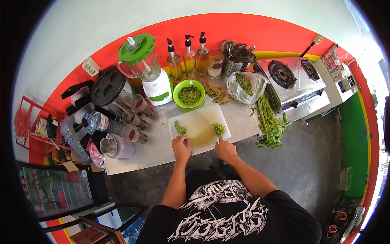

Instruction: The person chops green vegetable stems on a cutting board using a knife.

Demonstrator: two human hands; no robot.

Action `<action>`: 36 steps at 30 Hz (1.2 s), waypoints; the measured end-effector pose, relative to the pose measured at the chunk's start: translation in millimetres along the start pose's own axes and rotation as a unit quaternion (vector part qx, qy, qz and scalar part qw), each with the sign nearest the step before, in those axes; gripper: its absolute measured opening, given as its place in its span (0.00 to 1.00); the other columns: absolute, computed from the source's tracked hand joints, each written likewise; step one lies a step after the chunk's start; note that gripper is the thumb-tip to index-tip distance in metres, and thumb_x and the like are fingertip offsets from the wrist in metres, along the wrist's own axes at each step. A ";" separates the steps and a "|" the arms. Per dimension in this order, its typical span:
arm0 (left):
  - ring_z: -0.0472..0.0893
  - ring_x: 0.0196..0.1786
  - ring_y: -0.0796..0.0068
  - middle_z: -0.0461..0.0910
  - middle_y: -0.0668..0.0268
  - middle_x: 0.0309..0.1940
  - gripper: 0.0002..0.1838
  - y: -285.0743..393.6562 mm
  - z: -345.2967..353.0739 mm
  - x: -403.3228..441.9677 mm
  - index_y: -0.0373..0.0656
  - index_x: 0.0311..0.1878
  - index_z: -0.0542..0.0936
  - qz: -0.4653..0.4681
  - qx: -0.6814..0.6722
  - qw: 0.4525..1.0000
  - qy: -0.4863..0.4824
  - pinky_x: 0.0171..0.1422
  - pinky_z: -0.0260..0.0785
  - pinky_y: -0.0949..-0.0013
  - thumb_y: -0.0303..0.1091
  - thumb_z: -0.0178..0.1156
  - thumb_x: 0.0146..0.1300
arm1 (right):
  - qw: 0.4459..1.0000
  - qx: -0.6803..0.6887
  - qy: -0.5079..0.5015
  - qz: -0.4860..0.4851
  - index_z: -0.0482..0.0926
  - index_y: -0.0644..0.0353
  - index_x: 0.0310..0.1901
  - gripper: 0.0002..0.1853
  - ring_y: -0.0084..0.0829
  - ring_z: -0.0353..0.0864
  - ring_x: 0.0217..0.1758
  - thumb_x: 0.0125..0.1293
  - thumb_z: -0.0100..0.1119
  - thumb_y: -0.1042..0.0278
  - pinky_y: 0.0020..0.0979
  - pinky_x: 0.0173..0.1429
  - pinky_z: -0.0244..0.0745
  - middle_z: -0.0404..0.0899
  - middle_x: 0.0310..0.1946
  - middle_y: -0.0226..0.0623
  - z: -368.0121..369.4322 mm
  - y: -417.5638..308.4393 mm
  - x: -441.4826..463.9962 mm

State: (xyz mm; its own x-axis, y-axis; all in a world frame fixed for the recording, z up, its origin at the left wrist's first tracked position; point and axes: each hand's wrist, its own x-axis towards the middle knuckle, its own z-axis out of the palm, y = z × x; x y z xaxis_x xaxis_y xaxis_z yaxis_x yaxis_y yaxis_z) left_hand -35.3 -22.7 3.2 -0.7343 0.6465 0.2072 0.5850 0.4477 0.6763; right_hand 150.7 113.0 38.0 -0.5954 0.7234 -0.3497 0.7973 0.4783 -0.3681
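A white cutting board (pixel 199 118) with a wet, yellowish patch lies at the table's front edge. My left hand (pixel 181 149) is at its lower left edge, fingers closed; a thin sliver sticks out beside them, too small to name. Just above that hand lies a small bunch of cut green stems (pixel 180 129). My right hand (pixel 226 150) is closed around what looks like a knife (pixel 218 141), mostly hidden by the hand and greens. Chopped greens (pixel 219 129) are heaped at the blade. Behind the board stands a lime-green bowl (pixel 175 96) of chopped greens.
A blender (pixel 156 87), pump bottles (pixel 189 59) and a utensil holder (pixel 233 66) line the wall. Right are a plastic bag (pixel 256 90), long leafy greens (pixel 270 128) and a gas stove (pixel 298 79). Brown-filled cups (pixel 134 118) and a flask (pixel 118 147) stand left.
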 end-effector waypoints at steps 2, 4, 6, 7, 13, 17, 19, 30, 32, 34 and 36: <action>0.77 0.46 0.53 0.81 0.61 0.36 0.04 9.6 3.5 4.1 0.44 0.36 0.82 0.024 -0.011 1.000 0.003 0.55 0.69 0.54 0.27 0.66 0.58 | 1.000 0.019 -0.009 -0.006 0.71 0.63 0.51 0.19 0.62 0.85 0.42 0.71 0.54 0.55 0.59 0.48 0.79 0.84 0.37 0.60 -5.9 -3.3 -4.8; 0.78 0.46 0.53 0.82 0.61 0.36 0.04 21.3 4.7 10.7 0.43 0.36 0.82 0.048 -0.023 0.999 0.006 0.55 0.70 0.54 0.27 0.66 0.58 | 0.999 0.027 -0.023 -0.024 0.72 0.63 0.50 0.18 0.62 0.85 0.42 0.72 0.53 0.54 0.58 0.48 0.79 0.84 0.37 0.60 -6.1 -3.9 -6.8; 0.79 0.45 0.55 0.82 0.60 0.37 0.04 32.0 4.8 16.7 0.41 0.37 0.82 0.019 -0.098 0.994 -0.044 0.54 0.71 0.55 0.27 0.66 0.58 | 0.999 0.018 -0.021 -0.023 0.72 0.63 0.50 0.18 0.61 0.85 0.42 0.72 0.54 0.54 0.58 0.47 0.79 0.84 0.36 0.60 -3.6 -1.4 -7.8; 0.79 0.45 0.55 0.82 0.60 0.37 0.04 38.1 5.1 17.0 0.41 0.37 0.82 0.022 -0.099 0.994 -0.048 0.54 0.71 0.55 0.27 0.66 0.58 | 0.999 0.008 -0.021 -0.026 0.72 0.63 0.49 0.18 0.61 0.85 0.42 0.72 0.54 0.54 0.58 0.47 0.79 0.84 0.36 0.60 -2.1 0.2 -8.9; 0.78 0.46 0.55 0.81 0.59 0.38 0.06 42.3 24.6 12.6 0.40 0.37 0.81 0.041 -0.087 0.989 -0.116 0.55 0.71 0.57 0.25 0.66 0.57 | 0.998 0.039 0.000 -0.045 0.72 0.64 0.49 0.19 0.62 0.85 0.40 0.73 0.54 0.53 0.58 0.46 0.79 0.84 0.34 0.60 -4.8 7.2 -17.4; 0.75 0.49 0.55 0.77 0.62 0.40 0.06 30.6 32.3 3.4 0.42 0.39 0.82 0.119 -0.046 0.990 -0.067 0.57 0.68 0.56 0.26 0.66 0.57 | 0.996 0.056 -0.009 -0.063 0.72 0.65 0.48 0.20 0.62 0.84 0.39 0.73 0.53 0.53 0.58 0.46 0.79 0.84 0.33 0.60 -0.2 6.3 -19.2; 0.74 0.51 0.56 0.76 0.63 0.41 0.07 26.0 34.8 0.3 0.44 0.41 0.83 0.128 -0.041 0.988 -0.072 0.59 0.67 0.55 0.28 0.66 0.58 | 0.996 0.053 -0.004 -0.067 0.71 0.67 0.49 0.20 0.62 0.85 0.39 0.74 0.53 0.53 0.57 0.45 0.79 0.84 0.32 0.59 6.2 3.3 -19.4; 0.74 0.46 0.58 0.75 0.64 0.39 0.08 31.6 36.5 -1.7 0.46 0.43 0.80 0.167 0.032 0.985 -0.043 0.52 0.65 0.55 0.38 0.63 0.65 | 0.995 -0.087 0.020 -0.035 0.72 0.64 0.49 0.16 0.53 0.88 0.32 0.72 0.53 0.58 0.51 0.37 0.83 0.85 0.28 0.51 -4.4 -25.8 -38.3; 0.74 0.46 0.58 0.75 0.64 0.39 0.08 32.5 36.9 -1.4 0.46 0.42 0.80 0.158 0.033 0.986 -0.041 0.52 0.65 0.55 0.37 0.63 0.65 | 0.994 -0.103 0.019 -0.038 0.73 0.64 0.49 0.15 0.50 0.88 0.31 0.72 0.54 0.59 0.48 0.35 0.83 0.85 0.27 0.48 -4.9 -24.6 -40.7; 0.74 0.46 0.58 0.75 0.64 0.39 0.07 34.6 37.0 -0.3 0.46 0.42 0.80 0.152 0.033 0.987 -0.037 0.52 0.65 0.55 0.37 0.62 0.65 | 0.994 -0.098 0.016 -0.042 0.72 0.64 0.50 0.15 0.50 0.88 0.30 0.72 0.53 0.61 0.48 0.36 0.84 0.85 0.26 0.47 -0.5 -19.8 -38.8; 0.74 0.45 0.59 0.75 0.65 0.38 0.06 36.2 35.5 0.6 0.47 0.42 0.80 0.143 0.038 0.988 -0.046 0.51 0.64 0.56 0.36 0.62 0.65 | 0.996 -0.083 -0.003 -0.036 0.71 0.66 0.52 0.17 0.53 0.88 0.33 0.73 0.52 0.59 0.51 0.38 0.83 0.85 0.29 0.52 12.7 -12.2 -27.0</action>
State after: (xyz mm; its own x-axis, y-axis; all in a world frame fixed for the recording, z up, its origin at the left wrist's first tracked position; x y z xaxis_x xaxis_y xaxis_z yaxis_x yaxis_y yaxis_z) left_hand -2.4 15.8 2.7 -0.5026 0.8053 0.3144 0.7907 0.2812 0.5439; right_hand 155.8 81.3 41.0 -0.6519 0.6815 -0.3325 0.7575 0.6049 -0.2455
